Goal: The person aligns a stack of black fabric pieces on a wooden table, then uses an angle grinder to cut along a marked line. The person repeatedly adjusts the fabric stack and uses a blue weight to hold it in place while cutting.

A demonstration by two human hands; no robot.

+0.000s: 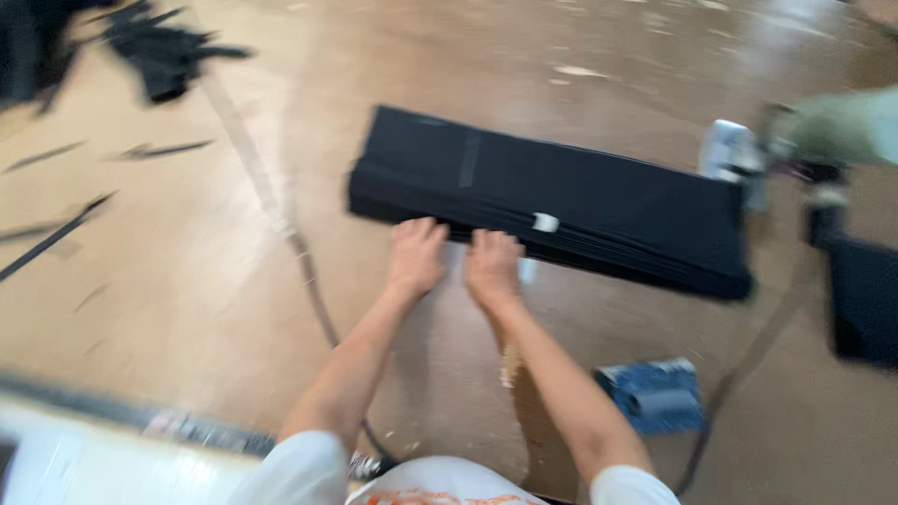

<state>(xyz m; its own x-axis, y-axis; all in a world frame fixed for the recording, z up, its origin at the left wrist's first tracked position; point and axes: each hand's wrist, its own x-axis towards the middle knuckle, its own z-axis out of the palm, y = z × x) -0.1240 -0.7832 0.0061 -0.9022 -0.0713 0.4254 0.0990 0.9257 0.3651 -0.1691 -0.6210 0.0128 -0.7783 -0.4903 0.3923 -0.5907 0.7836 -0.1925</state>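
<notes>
Stack of black fabric sheets (561, 201) lies flat on the brown floor (187, 262); left hand (417, 256) and right hand (492, 267) press its near edge, fingers spread flat, gripping nothing.

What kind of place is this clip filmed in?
Probably a workshop or small factory floor: a worn brown floor, a stack of black sheets under both hands, and black offcuts scattered nearby.

This looks like a garment or textile workshop. A thick stack of cut black fabric sheets (552, 206) lies on a worn tan work surface (187, 262). Black fabric offcuts (159, 51) are heaped at eleven o'clock, thin black strips (56, 234) lie at nine o'clock, and a rolled blue cloth (655, 397) sits at five o'clock.
</notes>
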